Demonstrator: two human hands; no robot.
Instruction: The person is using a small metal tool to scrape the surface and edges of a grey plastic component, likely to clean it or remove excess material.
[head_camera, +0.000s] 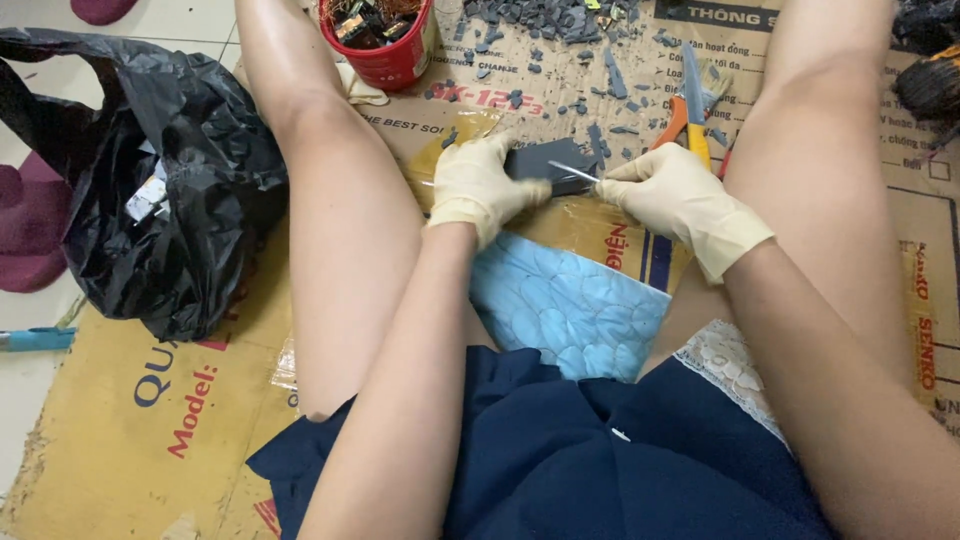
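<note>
My left hand (482, 187), in a cream rubber glove, grips a small dark grey flat block (548, 160) just above the cardboard. My right hand (672, 192), gloved the same way, holds a thin metal blade (573, 172) whose tip rests against the block's right side. Both hands meet between my bare legs, above a light blue patterned cushion (565, 305).
Flattened cardboard (150, 430) covers the floor. A red tub (385, 40) of dark parts stands at the top. Several grey broken chips (545, 20) lie scattered beyond the hands. Orange-handled pliers and a yellow-handled tool (692, 105) lie on the right. A black plastic bag (160, 180) sits left.
</note>
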